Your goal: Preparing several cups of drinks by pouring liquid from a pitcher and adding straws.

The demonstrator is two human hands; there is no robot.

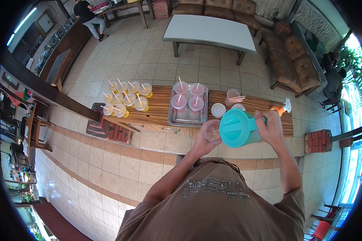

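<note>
A: What are the two hands holding?

B: The right hand (271,127) is closed around the handle of a turquoise pitcher (234,129). The left hand (204,141) is curved around a clear cup (213,131).

A: And of which materials are they?

B: Both look like plastic. The pitcher's round lid is smooth and opaque, with a raised bar across it; the body seems more translucent. The cup is thin-walled, round, and its mouth faces upward.

A: How does the pitcher point?

B: Its top leans to the left, toward the cup, and the handle points right. The long axis is therefore tilted. If they touch, I cannot tell.

A: Where is it?

B: By the near edge of the striped wood-grain table (157,106), to the right of the shiny metal tray (188,117), which carries four lidded pink cups (179,101).
</note>
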